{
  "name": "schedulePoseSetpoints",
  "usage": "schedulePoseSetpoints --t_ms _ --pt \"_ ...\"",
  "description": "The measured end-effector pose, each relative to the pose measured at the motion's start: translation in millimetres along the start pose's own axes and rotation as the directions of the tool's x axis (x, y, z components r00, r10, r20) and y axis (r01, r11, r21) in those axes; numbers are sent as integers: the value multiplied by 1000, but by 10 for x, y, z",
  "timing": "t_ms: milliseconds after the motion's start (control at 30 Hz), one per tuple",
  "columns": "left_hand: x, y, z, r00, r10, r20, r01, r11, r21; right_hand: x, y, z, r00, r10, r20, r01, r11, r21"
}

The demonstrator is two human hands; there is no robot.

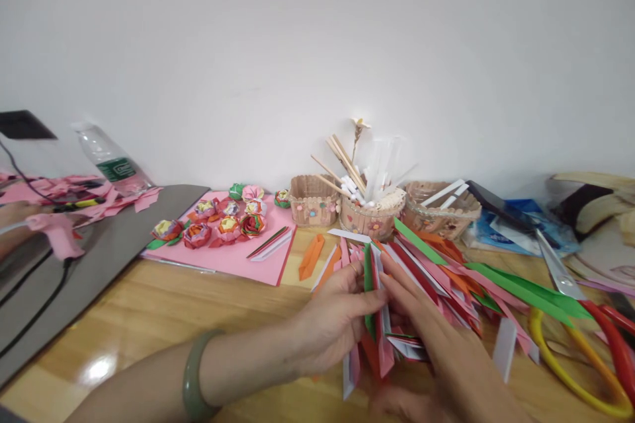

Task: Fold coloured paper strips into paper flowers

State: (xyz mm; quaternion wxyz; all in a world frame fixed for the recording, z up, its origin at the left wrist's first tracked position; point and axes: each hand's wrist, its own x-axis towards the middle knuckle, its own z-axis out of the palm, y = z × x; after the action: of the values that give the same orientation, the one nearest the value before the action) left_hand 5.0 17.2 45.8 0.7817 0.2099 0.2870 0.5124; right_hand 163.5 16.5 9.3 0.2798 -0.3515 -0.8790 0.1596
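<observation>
- Pale wall [248, 46] backs a wooden table [213, 304], with paper flowers [228, 228] far left, baskets [314, 201] beyond the hands and scissors [565, 277] to the right.
- Folded strips [383, 344] stand between both hands, equally near, long axis running roughly near to far.
- Left hand [325, 327] pinches them between thumb and fingers.
- Right hand [441, 337] lays its fingers against their right side; whether it grips cannot be told.

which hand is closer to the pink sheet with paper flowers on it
Left. The left hand is right of the pink sheet and closer to the camera, holding folded strips; the right hand is farther right, past those strips.
</observation>
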Motion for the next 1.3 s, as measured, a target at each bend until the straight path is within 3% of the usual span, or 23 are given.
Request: schedulePoseSetpoints --t_ms 233,433,633,800,900,1000,1067,1100,1200,1300 --pt "-1 -76 -57 997 -50 53 46 996 71 17 57 0 998 57 -28 -54 993 107" --pt "-26 -102 -28 997 -80 21 78 993 89 65 -43 -96 996 92 -3 -90 986 143" --pt "-71 -126 -22 998 -36 52 26 985 170 60 63 -81 999 -7 -31 5 998 -70" --pt "-122 -142 -30 997 40 60 -60 922 384 9 103 -9 1000 -28 -9 26 980 -196" --pt "-117 -137 -31 998 58 29 -64 926 373 21 67 -54 999 -33 -16 32 994 -102" --pt "-85 -109 -36 1000 8 19 -12 972 233 100 32 -176 990 51 -132 -33 990 135" --pt "-65 -84 -42 999 -39 38 32 985 171 166 31 -257 952 232 -200 -169 942 291" --pt "-59 -73 -45 996 -65 53 56 986 156 195 36 -288 933 322 -163 -245 896 370" --pt "-58 -54 -52 983 -164 85 150 977 149 248 50 -344 877 475 72 -427 703 569" --pt "-65 -52 -55 965 -246 89 228 958 175 263 32 -366 841 480 249 -512 556 655"
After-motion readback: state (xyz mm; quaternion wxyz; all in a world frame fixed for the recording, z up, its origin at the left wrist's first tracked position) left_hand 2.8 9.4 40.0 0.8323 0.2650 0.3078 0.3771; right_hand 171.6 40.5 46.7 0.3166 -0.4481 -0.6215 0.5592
